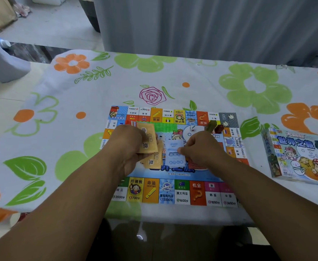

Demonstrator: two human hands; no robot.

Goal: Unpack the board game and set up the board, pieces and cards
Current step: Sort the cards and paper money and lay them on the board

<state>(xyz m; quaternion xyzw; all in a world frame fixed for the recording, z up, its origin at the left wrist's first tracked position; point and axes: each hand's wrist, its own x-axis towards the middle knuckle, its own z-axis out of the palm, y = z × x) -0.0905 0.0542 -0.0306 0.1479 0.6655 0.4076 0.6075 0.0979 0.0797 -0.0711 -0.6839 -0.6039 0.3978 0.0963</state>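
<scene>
One board [173, 193] lies flat; left hand [128, 147] grips at least two yellow cards [149, 143], right hand [201, 151] pinches one blue card [175, 157].

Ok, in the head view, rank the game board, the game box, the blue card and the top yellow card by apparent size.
1. game board
2. game box
3. blue card and top yellow card: similar, both partly covered, so unranked.

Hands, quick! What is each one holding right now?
Left hand: closed, gripping several yellow cards.
Right hand: closed, pinching a pale blue card.
</scene>
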